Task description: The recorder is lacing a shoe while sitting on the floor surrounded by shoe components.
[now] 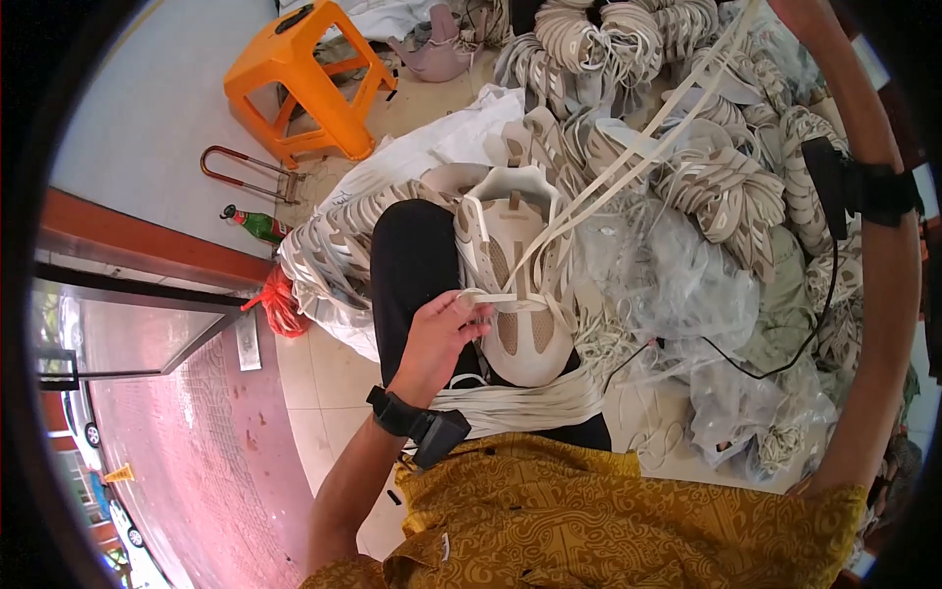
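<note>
A beige and off-white shoe upper rests on my lap by my black-trousered left leg, its rounded toe pointing toward me. Across its front eyelets runs a cream shoelace, whose long strands stretch taut to the upper right. My left hand pinches the lace at the left side of the upper, fingertips closed. At the top right edge is my right hand, mostly cut off by the frame; the taut strands lead up to it. A bundle of loose cream laces lies across my lap below the toe.
Strung bundles of similar uppers are heaped at the right and back. Clear plastic bags lie beside my lap. An orange stool, a green bottle and a red bag are at the left, near a glass door.
</note>
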Demonstrator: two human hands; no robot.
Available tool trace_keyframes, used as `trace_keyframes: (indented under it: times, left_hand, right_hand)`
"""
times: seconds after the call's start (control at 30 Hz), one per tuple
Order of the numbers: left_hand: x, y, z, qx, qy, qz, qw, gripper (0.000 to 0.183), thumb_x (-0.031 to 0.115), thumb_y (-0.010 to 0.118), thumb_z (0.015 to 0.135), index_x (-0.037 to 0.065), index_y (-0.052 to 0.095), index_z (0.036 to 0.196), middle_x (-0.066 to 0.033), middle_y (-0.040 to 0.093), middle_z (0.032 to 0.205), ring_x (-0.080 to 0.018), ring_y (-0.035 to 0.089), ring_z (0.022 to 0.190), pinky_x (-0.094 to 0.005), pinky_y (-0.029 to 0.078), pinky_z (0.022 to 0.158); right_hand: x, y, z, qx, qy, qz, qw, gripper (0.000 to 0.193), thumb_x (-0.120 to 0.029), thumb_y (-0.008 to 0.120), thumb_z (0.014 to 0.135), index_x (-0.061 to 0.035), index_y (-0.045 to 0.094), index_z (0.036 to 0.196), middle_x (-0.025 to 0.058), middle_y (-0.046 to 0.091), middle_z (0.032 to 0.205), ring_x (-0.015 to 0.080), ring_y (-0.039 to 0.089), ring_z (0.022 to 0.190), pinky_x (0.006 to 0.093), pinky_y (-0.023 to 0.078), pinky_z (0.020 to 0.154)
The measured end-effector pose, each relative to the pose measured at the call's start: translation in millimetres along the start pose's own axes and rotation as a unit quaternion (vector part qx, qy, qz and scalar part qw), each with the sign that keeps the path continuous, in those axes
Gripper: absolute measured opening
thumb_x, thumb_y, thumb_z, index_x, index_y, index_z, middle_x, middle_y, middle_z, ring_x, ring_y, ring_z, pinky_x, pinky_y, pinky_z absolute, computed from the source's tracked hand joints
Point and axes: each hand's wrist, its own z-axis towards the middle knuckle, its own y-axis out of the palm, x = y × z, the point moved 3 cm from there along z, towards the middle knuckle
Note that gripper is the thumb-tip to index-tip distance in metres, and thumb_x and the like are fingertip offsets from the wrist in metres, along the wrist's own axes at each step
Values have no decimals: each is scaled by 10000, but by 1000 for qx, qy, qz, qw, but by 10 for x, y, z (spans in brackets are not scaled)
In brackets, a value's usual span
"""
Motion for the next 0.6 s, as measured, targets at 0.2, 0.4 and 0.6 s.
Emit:
trace_keyframes:
  times: [0.2,0.4,0.6]
  left_hand:
    - [-7,110,-127,-33,0,-199,979,261,198,490,853,-6,517,1014,-66,550,984,-167,487,936,-300,386,823]
    - [18,154,-246,-71,-41,-380,921,203,203,435,882,30,539,882,-38,547,830,-142,468,735,-282,386,652]
    - [85,-74,-369,-15,-30,-327,944,282,285,415,900,33,522,970,-34,568,856,-127,443,608,-271,373,595]
  right_hand:
    - [216,-100,-11,-34,-11,-10,999,244,-80,497,807,-15,462,575,-20,370,489,32,262,361,200,203,334]
    - [102,-123,-99,-26,59,-38,997,259,-74,514,796,-14,453,551,-9,369,474,36,280,361,209,203,333]
    - [384,146,-103,-67,1,-55,996,263,-68,517,788,-15,448,539,2,383,478,45,307,361,216,204,329]
